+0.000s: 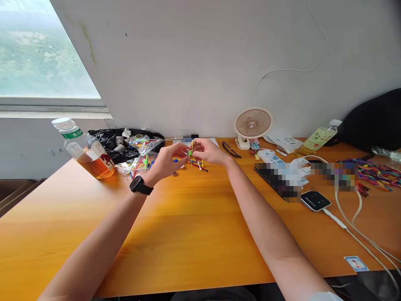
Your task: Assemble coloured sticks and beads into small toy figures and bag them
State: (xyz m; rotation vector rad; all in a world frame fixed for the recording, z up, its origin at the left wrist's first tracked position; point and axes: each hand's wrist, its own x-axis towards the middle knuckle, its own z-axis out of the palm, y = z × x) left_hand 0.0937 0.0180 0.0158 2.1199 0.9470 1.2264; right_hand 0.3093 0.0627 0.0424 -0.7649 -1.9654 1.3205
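Note:
My left hand, with a black watch on its wrist, and my right hand meet above the far part of the table. Between their fingertips is a small bright green plastic piece with a thin upright stem. Both hands are closed in a pinch on it; its exact kind is too small to make out. Just beyond and below lie several small coloured plastic sticks, red, white and yellow. Left of my left hand sit clear plastic packets with more coloured pieces.
A bottle of amber drink stands at the left beside a black plastic bag. Toward the wall are a small fan and black glasses. On the right lie a power strip, a black-screened device, cables and a tilted bottle.

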